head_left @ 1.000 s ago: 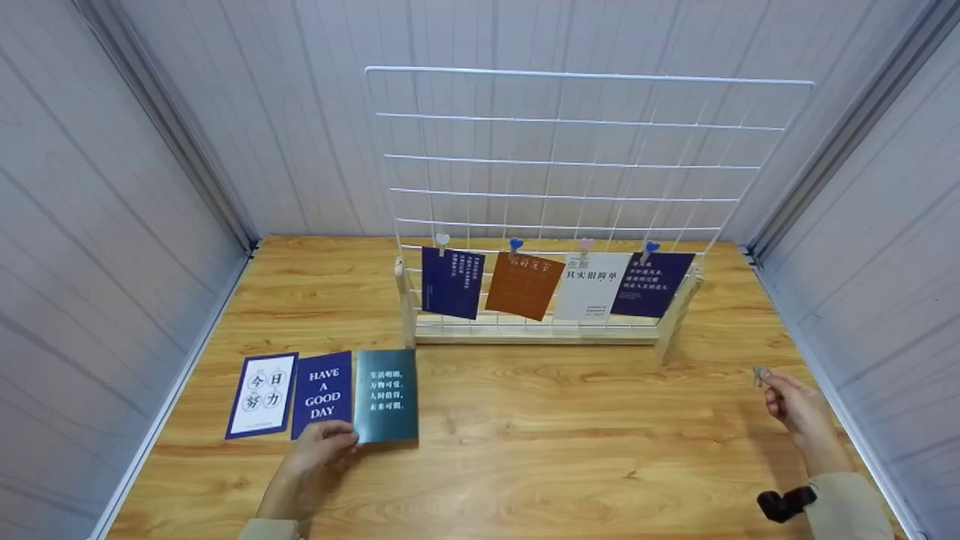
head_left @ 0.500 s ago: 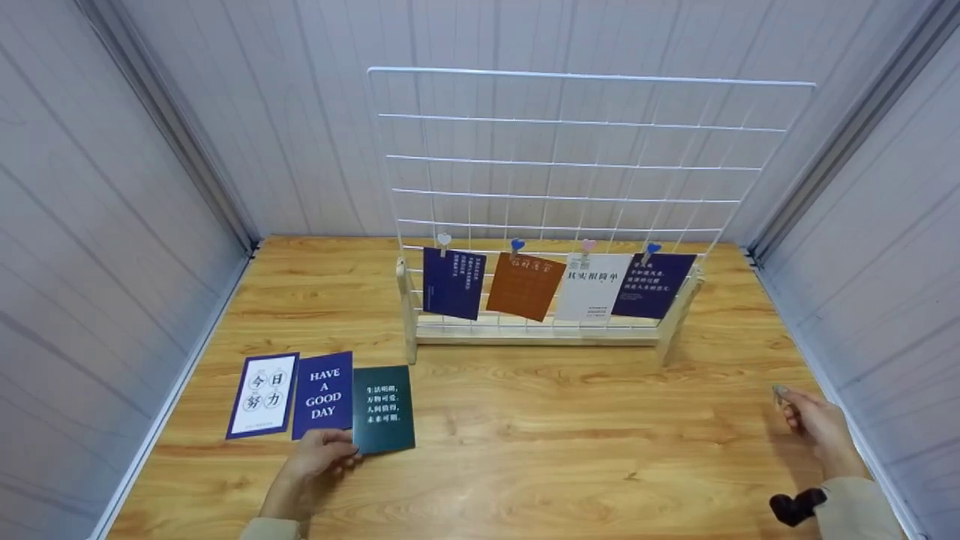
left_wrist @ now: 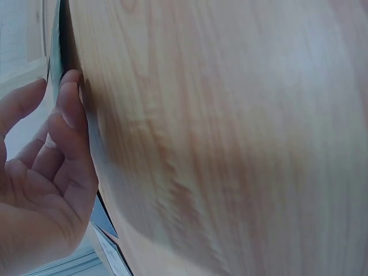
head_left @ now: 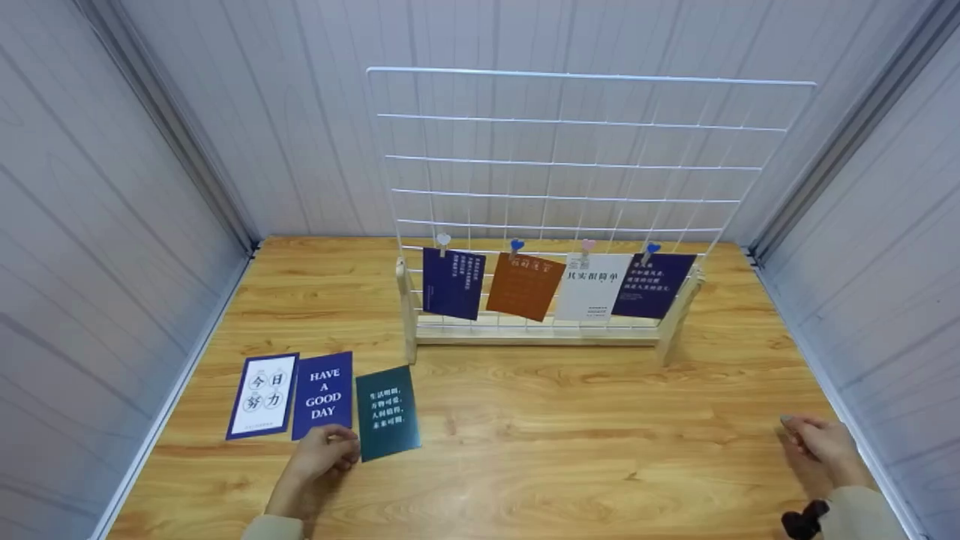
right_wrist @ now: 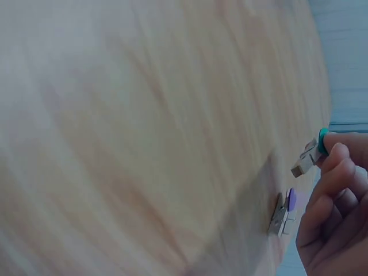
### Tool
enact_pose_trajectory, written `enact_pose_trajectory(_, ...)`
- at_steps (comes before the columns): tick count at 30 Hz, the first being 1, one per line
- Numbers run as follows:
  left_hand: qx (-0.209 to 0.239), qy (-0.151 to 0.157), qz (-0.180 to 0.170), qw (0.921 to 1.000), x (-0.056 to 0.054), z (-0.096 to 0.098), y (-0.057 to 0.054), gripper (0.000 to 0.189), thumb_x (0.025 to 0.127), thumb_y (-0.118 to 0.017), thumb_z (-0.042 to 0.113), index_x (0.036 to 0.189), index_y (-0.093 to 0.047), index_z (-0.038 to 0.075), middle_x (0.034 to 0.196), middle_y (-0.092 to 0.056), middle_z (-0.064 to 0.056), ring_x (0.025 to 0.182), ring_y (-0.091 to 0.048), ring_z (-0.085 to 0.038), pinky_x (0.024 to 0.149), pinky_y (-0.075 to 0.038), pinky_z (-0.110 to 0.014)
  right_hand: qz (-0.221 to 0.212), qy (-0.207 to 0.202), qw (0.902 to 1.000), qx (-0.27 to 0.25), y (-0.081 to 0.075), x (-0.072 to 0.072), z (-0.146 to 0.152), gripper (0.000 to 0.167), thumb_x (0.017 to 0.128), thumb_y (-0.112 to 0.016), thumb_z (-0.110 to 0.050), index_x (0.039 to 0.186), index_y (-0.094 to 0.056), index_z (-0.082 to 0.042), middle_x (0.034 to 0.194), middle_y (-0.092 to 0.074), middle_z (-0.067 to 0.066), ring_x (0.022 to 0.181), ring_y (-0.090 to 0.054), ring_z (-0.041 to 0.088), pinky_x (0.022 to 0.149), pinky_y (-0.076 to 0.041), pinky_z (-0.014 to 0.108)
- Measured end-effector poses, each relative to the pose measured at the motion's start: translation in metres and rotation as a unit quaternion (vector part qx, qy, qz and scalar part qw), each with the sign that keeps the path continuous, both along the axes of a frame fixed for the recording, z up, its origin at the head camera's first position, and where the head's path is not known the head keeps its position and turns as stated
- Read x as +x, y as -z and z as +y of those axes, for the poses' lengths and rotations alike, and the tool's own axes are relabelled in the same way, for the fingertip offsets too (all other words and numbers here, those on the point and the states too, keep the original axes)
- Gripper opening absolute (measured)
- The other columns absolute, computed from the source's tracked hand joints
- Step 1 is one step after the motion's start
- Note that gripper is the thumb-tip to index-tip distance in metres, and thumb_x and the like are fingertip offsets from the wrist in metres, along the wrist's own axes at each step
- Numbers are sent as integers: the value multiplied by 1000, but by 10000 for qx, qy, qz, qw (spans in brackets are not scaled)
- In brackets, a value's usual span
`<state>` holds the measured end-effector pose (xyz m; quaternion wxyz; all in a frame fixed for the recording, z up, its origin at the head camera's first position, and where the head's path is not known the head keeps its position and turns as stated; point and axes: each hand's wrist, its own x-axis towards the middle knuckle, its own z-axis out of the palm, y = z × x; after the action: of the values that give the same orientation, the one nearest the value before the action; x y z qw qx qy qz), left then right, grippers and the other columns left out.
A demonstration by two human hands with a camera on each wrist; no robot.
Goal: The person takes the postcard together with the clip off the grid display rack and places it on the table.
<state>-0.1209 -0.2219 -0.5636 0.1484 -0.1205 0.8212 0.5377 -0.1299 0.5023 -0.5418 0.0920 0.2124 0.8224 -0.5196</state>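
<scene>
Beside my left hand [head_left: 322,454] is a dark green card [head_left: 388,412] with white writing. My thumb and fingers are at its lower left edge, holding it by that edge. In the left wrist view the card [left_wrist: 57,43] shows nearly edge-on, with a dark shadow between it and the table. Over the table's right side, my right hand [head_left: 825,446] pinches a small wooden clothespin [right_wrist: 309,158] by its teal top. Below that hand, a second clothespin with a purple top [right_wrist: 282,213] lies on the table in the right wrist view.
Left of the green card lie a purple HAVE A GOOD DAY card [head_left: 322,390] and a white card with a purple border [head_left: 262,394]. Behind stands a white wire grid rack [head_left: 592,75] with several cards clipped along its lower part. Pale panels [head_left: 75,262] wall the table.
The green card has come toward me and turned slightly, away from the purple card's edge. My right hand has moved right and toward me with the clothespin. My left hand has barely moved.
</scene>
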Motion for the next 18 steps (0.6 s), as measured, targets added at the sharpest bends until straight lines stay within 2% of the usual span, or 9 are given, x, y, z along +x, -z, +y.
enact_pose_trajectory(5, 1, -99, -132, 9999, -1, 0, 0, 14, 82, -56, 4, 91, -59, -5, 70, -61, -10, 58, -57, -20, 51, -45, -31, -12, -68, 9985, 541, 6, 6, 0, 26, 86, -53, -23, 67, -62, -8, 59, -54, -4, 54, -50, 9, 52, -44, 23)
enact_pose_trajectory(10, 44, -91, -76, 9999, -1, 0, 0, 15, 83, -55, 5, 92, -58, -6, 71, -62, -11, 59, -57, -20, 51, -45, -31, 152, -100, 9955, 934, 12, 9, 2, 28, 84, -51, -16, 78, -64, 7, 58, -56, -1, 52, -53, 10, 50, -46, 23)
enact_pose_trajectory(13, 36, -194, -28, 9998, -1, 0, -1, 15, 83, -55, 5, 92, -58, -6, 71, -62, -11, 59, -57, -21, 51, -45, -31, 157, -94, 9944, 1037, 16, 9, 4, 29, 83, -52, -16, 84, -63, 11, 58, -56, -2, 52, -53, 10, 49, -46, 23)
enact_pose_trajectory(18, 128, -402, 98, 9991, -1, 0, -3, 15, 83, -55, 5, 91, -58, -7, 70, -61, -12, 57, -57, -21, 51, -45, -31, 16, 89, 9955, 939, 19, 9, 8, 29, 82, -55, -19, 86, -63, 9, 59, -57, -2, 53, -53, 11, 50, -46, 23)
